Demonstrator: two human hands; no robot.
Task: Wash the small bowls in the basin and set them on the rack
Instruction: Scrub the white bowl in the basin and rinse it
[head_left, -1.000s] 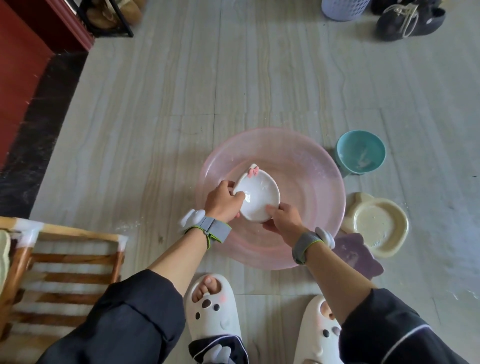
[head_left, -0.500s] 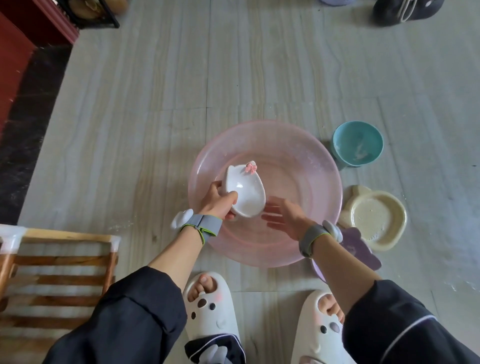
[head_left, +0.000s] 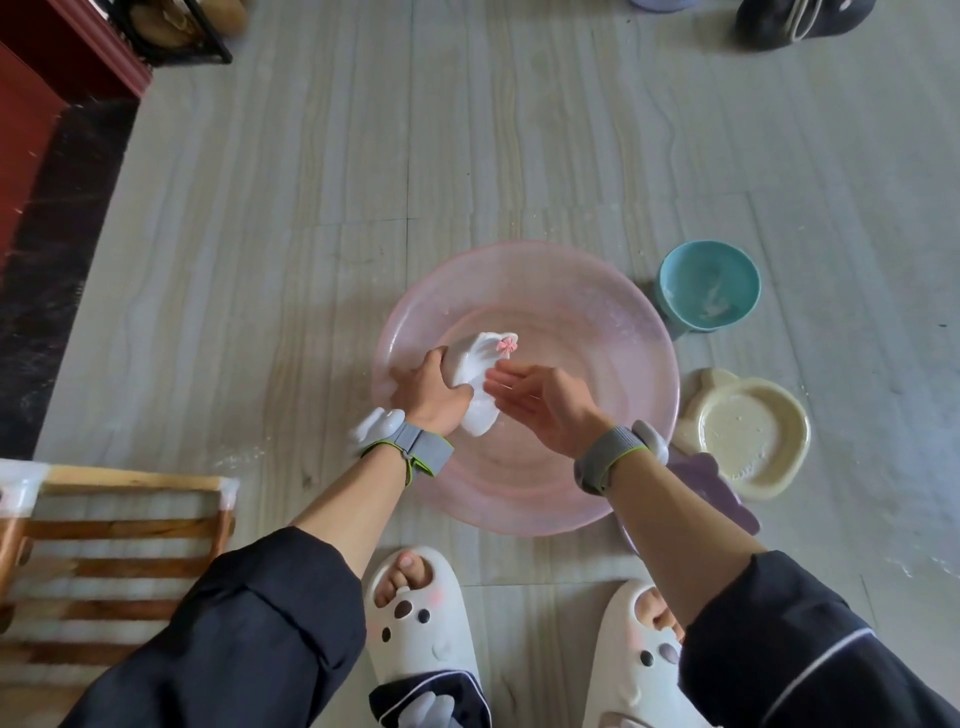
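One pink basin (head_left: 571, 291), four bowls: the white bowl (head_left: 480, 371) over the basin's left side, tipped on edge, long axis running near-to-far, pink flower end away from you; your left hand (head_left: 428, 392) clamps it, your right hand (head_left: 535, 397) open beside it. Teal bowl (head_left: 709, 283), cream bowl (head_left: 748, 431), purple bowl (head_left: 714, 491) right of the basin. One wooden rack (head_left: 119, 525), lower left.

Left hand (head_left: 428, 392) grips a white bowl (head_left: 480, 374) over the pink basin (head_left: 623, 467); right hand (head_left: 540, 402) flat beside it. Rack (head_left: 114, 525) at the floor's lower-left edge.

Home floor, slippers (head_left: 421, 623), shoes (head_left: 800, 21), wooden rack (head_left: 119, 530)
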